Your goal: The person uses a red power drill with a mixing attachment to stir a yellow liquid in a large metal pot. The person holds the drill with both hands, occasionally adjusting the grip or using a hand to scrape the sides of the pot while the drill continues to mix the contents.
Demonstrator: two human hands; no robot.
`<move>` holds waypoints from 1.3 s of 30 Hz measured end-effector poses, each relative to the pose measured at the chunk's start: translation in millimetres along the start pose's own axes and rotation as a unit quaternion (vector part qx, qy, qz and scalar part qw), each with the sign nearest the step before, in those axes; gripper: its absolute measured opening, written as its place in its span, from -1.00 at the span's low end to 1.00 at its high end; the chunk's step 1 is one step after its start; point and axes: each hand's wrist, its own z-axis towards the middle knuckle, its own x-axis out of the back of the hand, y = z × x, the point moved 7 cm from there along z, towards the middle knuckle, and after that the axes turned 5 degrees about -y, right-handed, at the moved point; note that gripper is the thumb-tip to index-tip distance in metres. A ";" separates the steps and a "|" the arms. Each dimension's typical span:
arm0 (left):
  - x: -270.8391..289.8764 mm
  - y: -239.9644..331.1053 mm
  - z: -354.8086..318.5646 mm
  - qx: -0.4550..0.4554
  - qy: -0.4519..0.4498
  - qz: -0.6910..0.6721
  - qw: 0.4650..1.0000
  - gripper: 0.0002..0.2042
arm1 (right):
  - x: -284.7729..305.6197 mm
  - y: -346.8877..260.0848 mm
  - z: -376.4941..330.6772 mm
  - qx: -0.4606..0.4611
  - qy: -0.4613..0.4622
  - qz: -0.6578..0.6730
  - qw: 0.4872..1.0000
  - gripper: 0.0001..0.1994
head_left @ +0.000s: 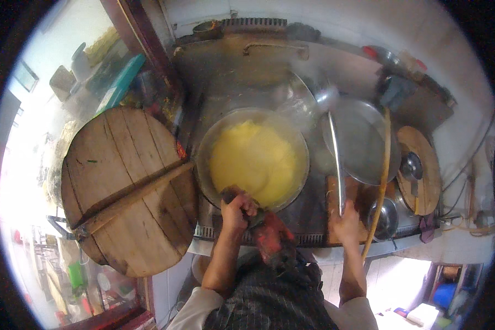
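A round wok (pixel 204 184) in front of me holds a mass of pale yellow food (pixel 253 157). My left hand (pixel 238 213) is closed on a dark and red rag (pixel 272 236) at the near rim of this wok. The rag hangs toward my striped apron, and whether the fingers also grip the rim is hidden. Closed round the end of a long metal handle, my right hand (pixel 346 223) holds a ladle (pixel 337 148). Its bowl (pixel 326 99) is at the far end, near a blurred, shiny splash or steam beyond the wok.
A large round wooden lid (pixel 129 187) stands at the left. To the right are a second wide pan (pixel 363 140), a yellowish stick (pixel 380 190), a metal bowl (pixel 385 218) and a smaller wooden lid (pixel 418 170). A tap pipe (pixel 275 48) runs along the back wall.
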 end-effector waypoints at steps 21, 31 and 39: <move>7.1 -22.6 15.0 0.039 -0.003 -0.005 0.999 -0.86 | -28.9 206.3 -6.9 -0.379 -0.082 0.583 0.714 -0.71; 8.0 -0.5 25.4 0.014 0.020 0.027 0.999 -0.85 | -118.1 19.9 -46.5 0.100 -0.482 0.142 0.859 -0.36; -3.6 35.0 22.6 -0.028 0.015 0.019 0.999 -0.89 | -214.1 4.1 -103.8 -0.010 -0.508 0.390 0.768 -0.30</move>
